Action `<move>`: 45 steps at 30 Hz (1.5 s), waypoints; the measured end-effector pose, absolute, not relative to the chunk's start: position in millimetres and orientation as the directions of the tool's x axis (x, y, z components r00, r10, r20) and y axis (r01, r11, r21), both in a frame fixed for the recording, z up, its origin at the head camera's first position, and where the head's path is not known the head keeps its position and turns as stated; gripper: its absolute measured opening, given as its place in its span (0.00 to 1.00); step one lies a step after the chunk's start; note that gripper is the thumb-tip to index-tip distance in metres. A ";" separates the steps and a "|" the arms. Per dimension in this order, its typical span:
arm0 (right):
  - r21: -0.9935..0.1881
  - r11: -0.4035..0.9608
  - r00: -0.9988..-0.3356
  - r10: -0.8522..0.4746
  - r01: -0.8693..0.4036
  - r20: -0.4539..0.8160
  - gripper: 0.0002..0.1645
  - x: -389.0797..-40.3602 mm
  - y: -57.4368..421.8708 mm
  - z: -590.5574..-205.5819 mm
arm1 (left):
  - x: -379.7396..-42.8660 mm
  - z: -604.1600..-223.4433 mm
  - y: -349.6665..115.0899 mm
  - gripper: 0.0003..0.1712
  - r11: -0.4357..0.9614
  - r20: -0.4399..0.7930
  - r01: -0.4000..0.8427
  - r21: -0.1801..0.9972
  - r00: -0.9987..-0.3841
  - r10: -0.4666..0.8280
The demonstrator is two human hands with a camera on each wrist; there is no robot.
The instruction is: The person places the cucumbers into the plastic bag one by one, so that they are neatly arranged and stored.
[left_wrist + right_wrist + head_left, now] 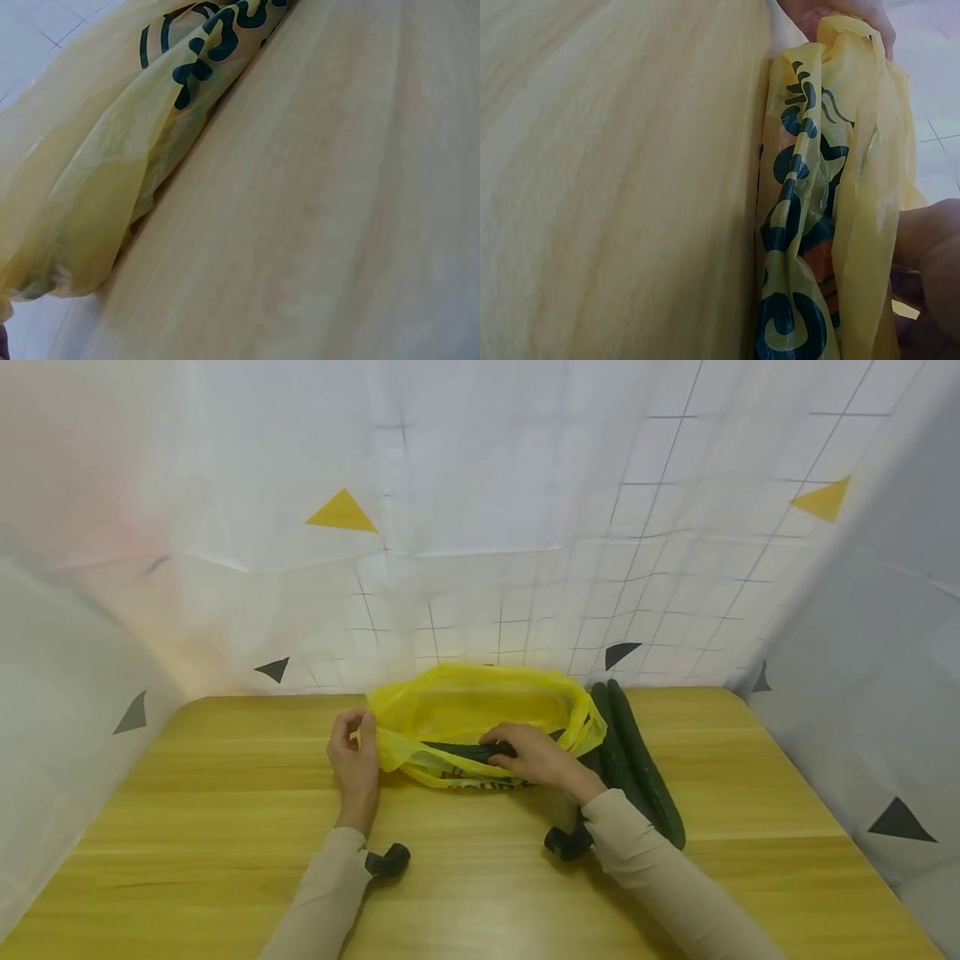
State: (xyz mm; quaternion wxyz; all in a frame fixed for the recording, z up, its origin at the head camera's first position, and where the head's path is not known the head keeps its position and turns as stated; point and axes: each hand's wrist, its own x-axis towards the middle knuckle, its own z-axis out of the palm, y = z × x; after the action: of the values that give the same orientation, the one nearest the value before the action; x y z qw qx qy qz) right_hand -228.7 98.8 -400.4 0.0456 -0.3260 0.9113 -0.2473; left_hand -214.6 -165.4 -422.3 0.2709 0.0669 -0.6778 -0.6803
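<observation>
A yellow plastic bag with dark printing lies at the back middle of the table, its mouth gaping upward. At its left end, my left hand pinches the bag's edge between thumb and fingers. My right hand reaches into the mouth and grips a dark green cucumber lying lengthwise inside. In the right wrist view, the right hand is partly behind the bag's front wall, and the left hand is at the far end. The left wrist view shows mostly printed yellow plastic.
More cucumbers lie side by side on the wooden table, right of the bag and partly behind the right forearm. A white sheet wall with grid lines and triangles rises behind the table. Dark wrist cameras jut from both sleeves.
</observation>
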 end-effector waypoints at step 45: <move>-0.616 0.608 -0.855 -0.458 -0.501 0.243 0.03 -213.7 138.8 -399.5 | -231.4 -449.6 -170.8 0.15 0.084 0.326 0.327 0.941 -0.814 -0.480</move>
State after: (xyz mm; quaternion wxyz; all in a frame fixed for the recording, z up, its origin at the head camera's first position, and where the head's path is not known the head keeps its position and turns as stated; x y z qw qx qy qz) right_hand -213.7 138.8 -399.5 -0.0304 -0.2675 0.8962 -0.3526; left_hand -231.4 -170.8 -449.6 0.2994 0.0570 -0.6727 -0.6742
